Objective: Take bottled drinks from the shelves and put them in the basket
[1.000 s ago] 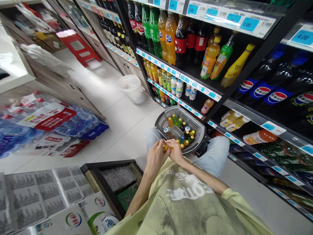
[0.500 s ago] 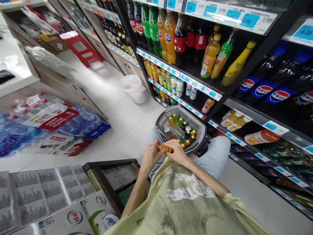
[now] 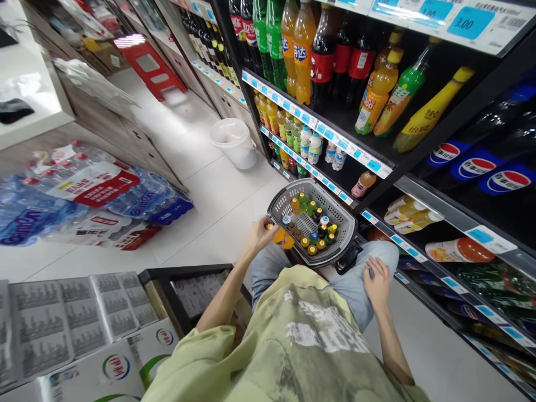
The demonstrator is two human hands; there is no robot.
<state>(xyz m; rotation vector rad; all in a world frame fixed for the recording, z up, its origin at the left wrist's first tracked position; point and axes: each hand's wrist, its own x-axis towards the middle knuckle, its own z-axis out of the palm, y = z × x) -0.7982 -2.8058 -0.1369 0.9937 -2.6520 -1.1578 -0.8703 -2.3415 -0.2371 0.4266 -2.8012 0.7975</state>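
Observation:
I sit in a shop aisle with a grey plastic basket [image 3: 345, 222] on the floor in front of my knees. Several small drink bottles stand in the basket. My left hand [image 3: 259, 233] is closed on a small orange bottle [image 3: 280, 237] at the basket's left rim. My right hand [image 3: 378, 282] lies flat and open on my right knee, holding nothing, just right of the basket.
Black shelves [image 3: 347, 151] of soft-drink bottles with blue price tags run along the right. A white bucket [image 3: 235, 142] stands on the floor ahead. Shrink-wrapped water packs [image 3: 87, 195] lie at left, milk cartons [image 3: 84, 346] near left. A red stool [image 3: 151, 67] is far back.
Both hands were together on the orange bottle in front of the basket. My right hand let go and dropped to my right knee; my left hand carried the bottle up and left.

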